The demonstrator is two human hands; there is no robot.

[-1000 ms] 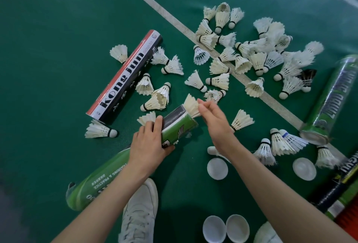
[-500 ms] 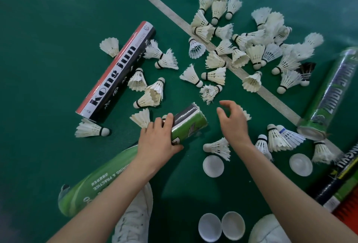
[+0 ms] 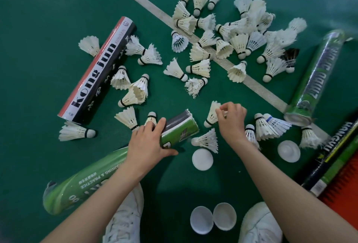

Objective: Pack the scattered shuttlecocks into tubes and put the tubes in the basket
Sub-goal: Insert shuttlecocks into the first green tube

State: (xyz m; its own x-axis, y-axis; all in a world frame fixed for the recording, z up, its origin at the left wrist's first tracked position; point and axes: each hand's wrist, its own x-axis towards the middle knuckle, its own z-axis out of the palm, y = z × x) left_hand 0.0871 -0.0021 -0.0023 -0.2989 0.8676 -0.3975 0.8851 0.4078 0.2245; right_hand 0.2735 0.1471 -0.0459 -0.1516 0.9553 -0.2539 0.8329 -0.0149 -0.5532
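My left hand (image 3: pixel 148 143) grips a green shuttlecock tube (image 3: pixel 93 180) near its open end, which is raised and points up and to the right. Just right of that opening, my right hand (image 3: pixel 231 120) pinches the feathers of a white shuttlecock (image 3: pixel 211 115) that lies cork-down toward me. Another shuttlecock (image 3: pixel 206 140) lies below it on the green floor. Several more white shuttlecocks (image 3: pixel 238 35) are scattered across the upper middle and right.
A red, white and black tube (image 3: pixel 96 72) lies at left. A second green tube (image 3: pixel 317 78) lies at right, with a dark tube (image 3: pixel 333 157) and an orange basket edge (image 3: pixel 346 186) below it. White caps (image 3: pixel 202 159) and my white shoes (image 3: pixel 126 221) are near me.
My right hand let a shuttlecock into the tube's mouth, swung right and now pinches another one. The left hand kept its grip on the tube.
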